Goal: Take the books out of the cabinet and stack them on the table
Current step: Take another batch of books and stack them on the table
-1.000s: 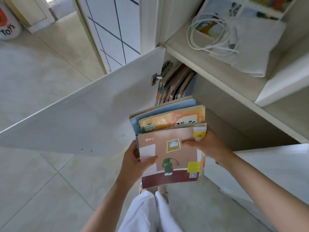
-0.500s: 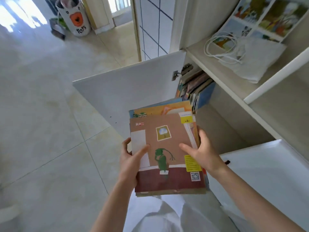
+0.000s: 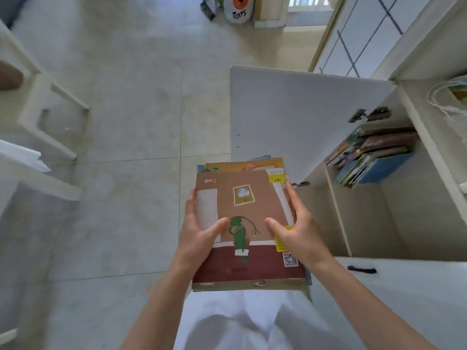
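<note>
Pale tiled floor (image 3: 121, 122) fills most of the view, its grout lines crossing under the person. At right stands the cream cabinet (image 3: 434, 173), its left-hand white door (image 3: 298, 114) swung wide open toward the room, a metal hinge (image 3: 370, 114) showing at the top of the opening. A second white door (image 3: 404, 294) with a dark handle lies open low at right. At the left edge, a cream piece of furniture (image 3: 43, 117) with legs is only partly in view; what it is cannot be told. Inside the cabinet, a row of books (image 3: 371, 157) leans together on the shelf, blurred so that titles cannot be read.

The stack of books (image 3: 242, 223) taken out is held in front of the person, above white trousers (image 3: 240, 322), well apart from the shelf. Its top cover is brown with a green figure, a small framed picture and a dark red band; orange and blue covers peek out behind the far edge. The left hand (image 3: 199, 231) grips the stack's left side, thumb lying across the cover, fingers curled along the edge. The right hand (image 3: 295, 231) grips the right side likewise, thumb on the cover.

Far off by the wall sits a white bin (image 3: 240, 11) marked "TOYS". A coiled white cable (image 3: 447, 102) lies on the cabinet top.
</note>
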`<state>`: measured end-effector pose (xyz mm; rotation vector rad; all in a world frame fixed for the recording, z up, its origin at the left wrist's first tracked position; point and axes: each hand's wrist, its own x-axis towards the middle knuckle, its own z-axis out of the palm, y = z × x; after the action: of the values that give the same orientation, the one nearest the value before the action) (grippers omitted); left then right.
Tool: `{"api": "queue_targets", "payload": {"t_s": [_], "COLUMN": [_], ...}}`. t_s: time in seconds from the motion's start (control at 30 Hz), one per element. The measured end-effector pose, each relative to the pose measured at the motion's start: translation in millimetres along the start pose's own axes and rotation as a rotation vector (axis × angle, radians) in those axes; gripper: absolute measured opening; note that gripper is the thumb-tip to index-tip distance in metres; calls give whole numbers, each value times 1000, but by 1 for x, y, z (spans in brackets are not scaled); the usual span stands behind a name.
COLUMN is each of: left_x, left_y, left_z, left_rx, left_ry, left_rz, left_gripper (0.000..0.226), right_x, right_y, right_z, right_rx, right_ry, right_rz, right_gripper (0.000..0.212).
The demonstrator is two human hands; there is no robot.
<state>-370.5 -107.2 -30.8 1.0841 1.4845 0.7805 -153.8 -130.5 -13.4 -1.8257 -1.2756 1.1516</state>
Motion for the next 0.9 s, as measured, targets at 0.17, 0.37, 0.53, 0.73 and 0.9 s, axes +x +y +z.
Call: {"api": "queue_targets", "payload": {"t_s": [0.17, 0.37, 0.53, 0.73, 0.9], "left_x": [-29, -74, -113, -151, -164], "left_y": [-29, -64, -90, -118, -131], "left_z": [-62, -163, -257, -340, -390], "left_rx": [-66, -156, -194, -258, -375], "left_ry": [205, 432, 604, 811, 915], "left_rz": [-51, -81, -84, -140, -175], "left_gripper": [101, 98, 93, 94, 85], "right_x": [-1, -14, -37, -57, -61], "right_y": [-30, -82, -124, -171, -200], "right_z": [61, 165, 265, 366, 428], "right_rx": [-113, -181, -158, -156, -168], "right_ry": [-132, -297, -431, -584, -676], "right_rz": [-103, -219, -291, -358, -373], "right_gripper": [89, 86, 84, 80, 74]}}
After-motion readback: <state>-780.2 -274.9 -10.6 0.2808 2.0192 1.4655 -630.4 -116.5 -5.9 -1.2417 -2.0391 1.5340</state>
